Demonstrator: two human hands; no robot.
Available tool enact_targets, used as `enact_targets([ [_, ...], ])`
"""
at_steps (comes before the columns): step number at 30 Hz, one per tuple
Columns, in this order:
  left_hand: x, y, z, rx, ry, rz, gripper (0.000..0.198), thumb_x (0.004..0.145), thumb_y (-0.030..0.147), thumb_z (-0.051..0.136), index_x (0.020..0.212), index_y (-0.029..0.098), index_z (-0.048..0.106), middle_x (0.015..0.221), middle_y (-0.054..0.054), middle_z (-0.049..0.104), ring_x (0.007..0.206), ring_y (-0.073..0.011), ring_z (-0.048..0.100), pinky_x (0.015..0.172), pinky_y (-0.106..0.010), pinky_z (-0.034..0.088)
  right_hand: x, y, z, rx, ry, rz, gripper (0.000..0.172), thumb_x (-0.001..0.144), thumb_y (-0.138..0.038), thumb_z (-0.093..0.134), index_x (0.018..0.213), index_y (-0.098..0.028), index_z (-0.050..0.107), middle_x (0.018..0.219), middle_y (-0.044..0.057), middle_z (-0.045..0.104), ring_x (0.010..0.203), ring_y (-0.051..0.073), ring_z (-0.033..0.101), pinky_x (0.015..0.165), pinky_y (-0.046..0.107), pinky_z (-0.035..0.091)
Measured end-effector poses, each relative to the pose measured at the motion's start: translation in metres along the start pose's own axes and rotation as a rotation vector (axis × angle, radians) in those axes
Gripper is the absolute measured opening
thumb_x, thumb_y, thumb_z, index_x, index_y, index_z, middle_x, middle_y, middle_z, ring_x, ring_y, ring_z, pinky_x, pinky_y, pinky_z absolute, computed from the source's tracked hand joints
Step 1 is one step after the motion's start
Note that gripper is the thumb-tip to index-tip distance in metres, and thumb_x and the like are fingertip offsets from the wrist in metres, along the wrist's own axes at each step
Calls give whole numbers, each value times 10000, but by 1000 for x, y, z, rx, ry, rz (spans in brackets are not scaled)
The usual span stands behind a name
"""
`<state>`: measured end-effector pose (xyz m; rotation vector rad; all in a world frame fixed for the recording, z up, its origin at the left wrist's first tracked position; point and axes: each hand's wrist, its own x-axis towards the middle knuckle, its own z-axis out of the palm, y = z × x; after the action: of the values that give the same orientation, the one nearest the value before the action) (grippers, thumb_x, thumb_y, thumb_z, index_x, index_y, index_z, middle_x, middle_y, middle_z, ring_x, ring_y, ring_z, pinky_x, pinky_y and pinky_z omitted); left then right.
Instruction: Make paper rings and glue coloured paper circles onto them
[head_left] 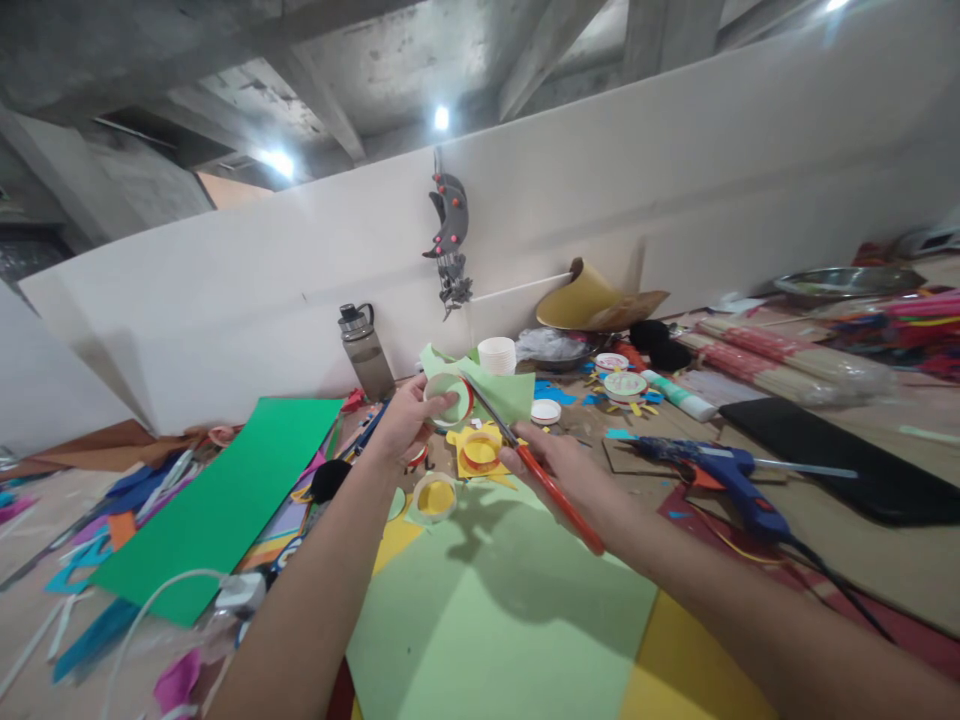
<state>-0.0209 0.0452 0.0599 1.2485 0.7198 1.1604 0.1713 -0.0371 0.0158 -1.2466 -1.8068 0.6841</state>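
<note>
On the bench [37,590], at the left of the frame, a bright green sheet [225,500] lies at a slant among scraps, with a white plug [241,594] at its lower end. Right of it, left of centre, stands a grey bottle [367,355] with a dark lid. In the middle of the frame, the left hand [401,425] grips a pale green disc [448,383] with a red edge, its thumb across the face. A dark ornament [454,215] with pink and red dots hangs on the wall above. Pale green paper [516,395] spreads behind and right of the disc. Below are a yellow ring [480,453] and, at bottom centre, a large pale green sheet [495,630]. The right hand [551,455] is closed around red-handled scissors [553,488], blades pointing up and left to the disc's edge. White cups [496,355] are stacked just beyond. At right are a blue glue gun [739,480] and a black case [847,462].
</note>
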Motion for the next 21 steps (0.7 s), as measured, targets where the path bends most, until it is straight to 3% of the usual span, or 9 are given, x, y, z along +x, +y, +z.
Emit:
enact_targets([
  [9,1,7,-9,73,-67,-24,433,567,194,852,959,129,679,865,-59,726,736,-172,669,706,-278,518,2,1,2,-75,-7,-2,290,842,-475,508,712,-224,443,520,-68,434,484,100,354,469,221,256],
  [21,4,3,-12,-22,2,53,381,601,165,841,945,150,680,844,-15,723,694,-113,650,655,-216,520,0,-2,2,-21,-1,9,279,840,-463,509,711,-228,431,525,-53,437,486,109,355,463,242,257],
])
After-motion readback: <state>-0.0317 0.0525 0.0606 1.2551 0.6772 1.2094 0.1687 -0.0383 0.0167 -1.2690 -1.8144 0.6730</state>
